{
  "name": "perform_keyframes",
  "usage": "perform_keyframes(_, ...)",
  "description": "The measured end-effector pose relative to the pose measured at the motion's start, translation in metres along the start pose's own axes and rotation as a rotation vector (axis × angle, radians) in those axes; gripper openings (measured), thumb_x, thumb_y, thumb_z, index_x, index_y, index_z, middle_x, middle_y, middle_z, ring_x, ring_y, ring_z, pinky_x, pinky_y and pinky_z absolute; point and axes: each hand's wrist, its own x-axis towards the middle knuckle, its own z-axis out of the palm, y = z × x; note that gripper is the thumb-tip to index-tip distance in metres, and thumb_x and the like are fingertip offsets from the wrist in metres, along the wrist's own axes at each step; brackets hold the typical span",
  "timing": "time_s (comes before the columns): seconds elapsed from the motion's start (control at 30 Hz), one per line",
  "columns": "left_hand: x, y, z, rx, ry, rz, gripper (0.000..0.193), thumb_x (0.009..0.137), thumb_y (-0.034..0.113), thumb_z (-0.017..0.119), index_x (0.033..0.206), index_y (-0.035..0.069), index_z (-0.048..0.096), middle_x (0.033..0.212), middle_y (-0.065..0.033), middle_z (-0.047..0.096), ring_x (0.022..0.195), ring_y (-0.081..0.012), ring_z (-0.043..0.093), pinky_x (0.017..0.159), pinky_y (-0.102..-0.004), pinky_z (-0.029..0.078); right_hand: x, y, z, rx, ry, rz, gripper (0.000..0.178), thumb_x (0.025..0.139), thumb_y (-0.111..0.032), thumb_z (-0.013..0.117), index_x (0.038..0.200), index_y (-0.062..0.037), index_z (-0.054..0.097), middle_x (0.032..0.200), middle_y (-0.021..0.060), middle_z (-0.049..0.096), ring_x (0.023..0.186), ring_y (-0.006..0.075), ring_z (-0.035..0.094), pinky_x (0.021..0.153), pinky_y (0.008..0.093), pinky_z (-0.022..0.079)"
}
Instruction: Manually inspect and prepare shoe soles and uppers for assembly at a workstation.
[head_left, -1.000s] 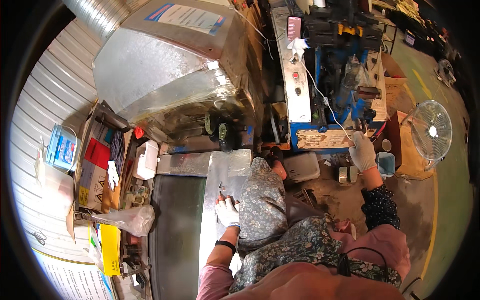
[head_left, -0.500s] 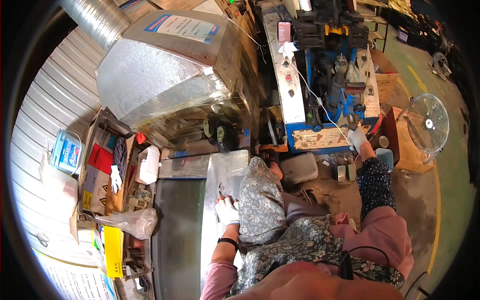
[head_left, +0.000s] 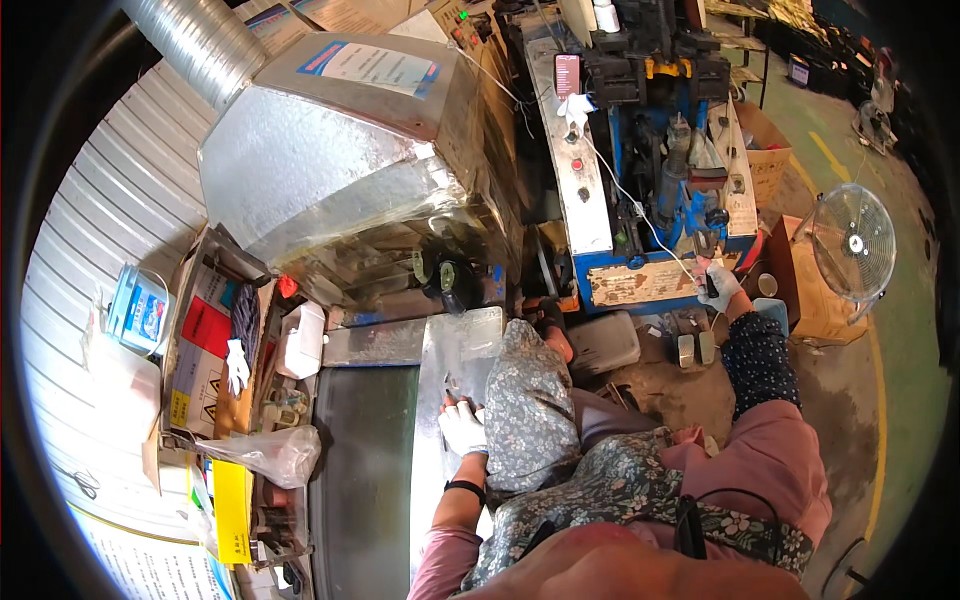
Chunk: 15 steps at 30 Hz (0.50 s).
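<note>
My left hand point(head_left: 463, 430), in a white glove with bare fingertips, rests on the metal ledge point(head_left: 462, 340) beside my left knee. Its fingers are bent together around the end of a small dark, thin piece point(head_left: 450, 384), too small to name. At the front of the blue machine point(head_left: 660, 262), my right hand point(head_left: 722, 290), gloved the same way, is closed on a small dark piece point(head_left: 711, 287). Just above that hand is a dark metal part point(head_left: 705, 243) of the machine. A white cord point(head_left: 632, 197) runs down the machine towards the right hand.
A large sheet-metal hood point(head_left: 310, 150) stands ahead on the left, with a dark belt point(head_left: 365, 470) below it. Left of that is a cluttered shelf point(head_left: 225, 330). A standing fan point(head_left: 855, 245) and cardboard box point(head_left: 800, 285) are at right; a grey tub point(head_left: 600, 343) lies beyond my legs.
My right hand has drawn slightly back from the machine's dark metal part, and the dark piece in its fingers now shows. My left hand stays at the ledge. The whole view has shifted slightly.
</note>
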Motion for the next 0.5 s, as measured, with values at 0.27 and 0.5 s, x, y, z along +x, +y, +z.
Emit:
perform_keyframes(0.27,0.0,-0.001,0.001,0.036,-0.019,0.01,0.037,0.091,0.03,0.07,0.12,0.009,0.063,0.128,-0.0232,0.059,0.11,-0.0449,0.055,0.103,-0.0537,0.045,0.016,-0.009,0.019,-0.478,0.224,-0.02,0.018,0.101,-0.018,0.05,0.103,-0.0019,0.057,0.076,0.0148,0.062,0.053,0.0247,0.054,0.046,0.0403,0.043)
perform_keyframes(0.5,0.001,-0.005,0.007,0.014,0.022,0.012,0.033,0.086,0.034,0.073,0.103,0.006,0.066,0.128,-0.0259,0.062,0.117,-0.0464,0.057,0.108,-0.0526,0.045,0.032,0.0,0.017,-0.95,0.449,-0.217,0.033,0.095,-0.02,0.055,0.082,0.0053,0.071,0.071,0.0194,0.072,0.056,0.0293,0.069,0.048,0.0433,0.05)
